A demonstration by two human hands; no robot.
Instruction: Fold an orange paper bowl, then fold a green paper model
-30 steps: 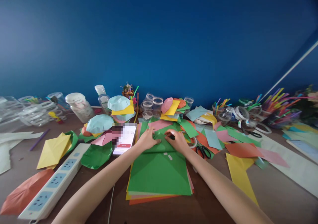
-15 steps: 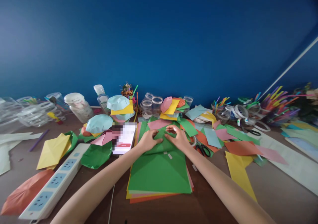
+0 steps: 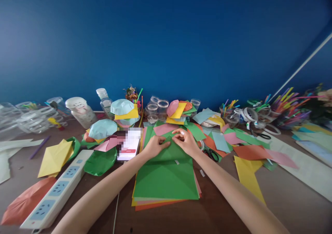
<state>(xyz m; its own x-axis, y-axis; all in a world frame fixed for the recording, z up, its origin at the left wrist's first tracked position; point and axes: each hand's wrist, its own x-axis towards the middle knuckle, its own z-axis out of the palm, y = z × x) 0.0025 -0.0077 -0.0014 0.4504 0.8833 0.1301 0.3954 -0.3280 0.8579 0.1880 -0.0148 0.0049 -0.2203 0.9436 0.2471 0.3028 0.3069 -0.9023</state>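
While my left fingers [image 3: 164, 143] lie extended on the folded green paper [image 3: 166, 158], my right fingers [image 3: 178, 133] pinch its raised fold, black-handled scissors [image 3: 210, 154] lying just beyond on the bench [image 3: 223, 206].

A stack of paper sheets [image 3: 166, 182] is lying on the table [image 3: 282, 196] in front of the person, with a phone [image 3: 129, 144] lying just left of it and scissors [image 3: 210, 154] lying just right of it. A power strip [image 3: 57, 189] is sitting further left, near the front edge. Plastic cups [image 3: 157, 109] are standing behind the stack, close to the wall [image 3: 166, 44], while drinking straws [image 3: 290, 106] are standing in a container at far right.
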